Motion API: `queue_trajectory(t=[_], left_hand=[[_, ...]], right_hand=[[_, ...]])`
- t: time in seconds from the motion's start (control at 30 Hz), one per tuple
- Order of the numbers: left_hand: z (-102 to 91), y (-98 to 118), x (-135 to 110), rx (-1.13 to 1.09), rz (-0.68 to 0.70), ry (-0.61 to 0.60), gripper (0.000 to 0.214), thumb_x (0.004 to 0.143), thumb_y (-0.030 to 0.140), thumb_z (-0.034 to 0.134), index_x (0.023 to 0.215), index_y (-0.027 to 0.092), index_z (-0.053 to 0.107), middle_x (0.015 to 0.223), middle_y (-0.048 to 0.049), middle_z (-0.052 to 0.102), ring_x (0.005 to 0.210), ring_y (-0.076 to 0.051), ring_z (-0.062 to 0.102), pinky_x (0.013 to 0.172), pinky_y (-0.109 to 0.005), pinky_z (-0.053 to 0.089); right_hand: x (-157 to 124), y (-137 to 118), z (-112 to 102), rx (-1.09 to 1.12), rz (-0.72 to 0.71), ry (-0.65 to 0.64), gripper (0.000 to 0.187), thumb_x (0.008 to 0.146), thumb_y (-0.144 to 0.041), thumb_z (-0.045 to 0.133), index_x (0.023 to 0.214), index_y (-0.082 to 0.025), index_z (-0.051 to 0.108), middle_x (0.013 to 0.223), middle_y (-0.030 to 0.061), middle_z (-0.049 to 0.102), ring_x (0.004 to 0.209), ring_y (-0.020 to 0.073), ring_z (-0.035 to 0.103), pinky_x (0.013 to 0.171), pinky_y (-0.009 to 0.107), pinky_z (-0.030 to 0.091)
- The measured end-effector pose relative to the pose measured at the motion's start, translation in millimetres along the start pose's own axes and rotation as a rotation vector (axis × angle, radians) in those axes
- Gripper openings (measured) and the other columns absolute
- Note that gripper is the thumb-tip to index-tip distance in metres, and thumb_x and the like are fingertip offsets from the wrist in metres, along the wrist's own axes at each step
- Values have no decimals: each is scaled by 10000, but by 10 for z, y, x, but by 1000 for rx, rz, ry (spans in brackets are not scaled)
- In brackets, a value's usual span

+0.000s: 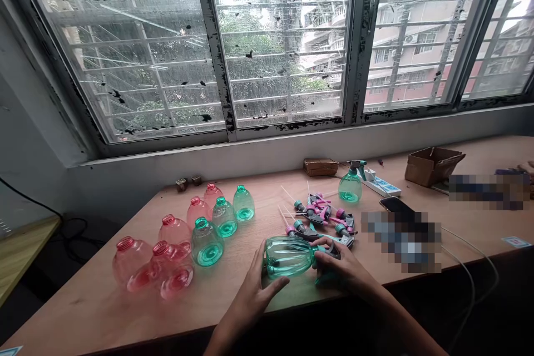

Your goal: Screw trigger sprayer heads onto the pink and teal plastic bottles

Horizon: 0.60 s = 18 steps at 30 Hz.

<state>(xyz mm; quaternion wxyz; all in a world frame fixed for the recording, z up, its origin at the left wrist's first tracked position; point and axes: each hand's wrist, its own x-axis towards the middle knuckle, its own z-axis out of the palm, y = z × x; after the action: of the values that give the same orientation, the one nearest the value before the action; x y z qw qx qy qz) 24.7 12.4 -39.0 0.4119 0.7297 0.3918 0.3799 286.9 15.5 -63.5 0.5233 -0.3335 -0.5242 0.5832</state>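
Note:
Near the table's front edge, a clear green spray bottle (290, 257) lies sideways between my hands, its neck pointing right. My left hand (259, 285) is wrapped round its base end. At the neck, my right hand (341, 262) is closed on a trigger spray head (327, 277), mostly covered by the fingers. Just beyond lies a pile of loose trigger spray heads (319, 212) in pink, teal and grey, some with thin tubes sticking up. To the left stand several open red bottles (131, 267) and three open green bottles (207, 245).
A green bottle with a spray head fitted (349, 186) stands at the back, beside a white power strip (381, 183). A black phone (401, 210) lies to the right. Farther back are an open cardboard box (431, 167) and a brown packet (320, 167) by the wall.

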Motion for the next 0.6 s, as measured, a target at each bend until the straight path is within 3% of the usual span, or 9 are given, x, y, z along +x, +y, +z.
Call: queue_trajectory(t=[0.27, 0.47, 0.6], left_hand=[[24, 33, -29, -56, -28, -51, 1000, 865, 381, 698, 1579, 254, 9, 1631, -131, 213, 1487, -308, 240, 1228, -502, 145], [8, 1, -15, -66, -84, -21, 1012, 855, 491, 684, 1580, 189, 45, 1638, -161, 177, 1503, -323, 189, 1233, -493, 103], [4, -5, -1, -64, -63, -11, 963, 861, 469, 687, 1578, 208, 100, 1636, -147, 199, 1503, -328, 184, 1229, -503, 122]], right_hand=[[-11, 18, 0, -31, 8, -1, 386, 841, -431, 748, 1066, -174, 568, 737, 24, 731, 606, 169, 675, 627, 322, 559], [-12, -6, 14, -59, 3, -8, 390, 836, -452, 744, 1058, -178, 576, 731, 20, 722, 587, 175, 677, 599, 322, 555], [-16, -1, 7, -56, 3, 0, 391, 821, -455, 758, 1051, -184, 593, 712, 8, 714, 585, 175, 670, 595, 320, 560]])
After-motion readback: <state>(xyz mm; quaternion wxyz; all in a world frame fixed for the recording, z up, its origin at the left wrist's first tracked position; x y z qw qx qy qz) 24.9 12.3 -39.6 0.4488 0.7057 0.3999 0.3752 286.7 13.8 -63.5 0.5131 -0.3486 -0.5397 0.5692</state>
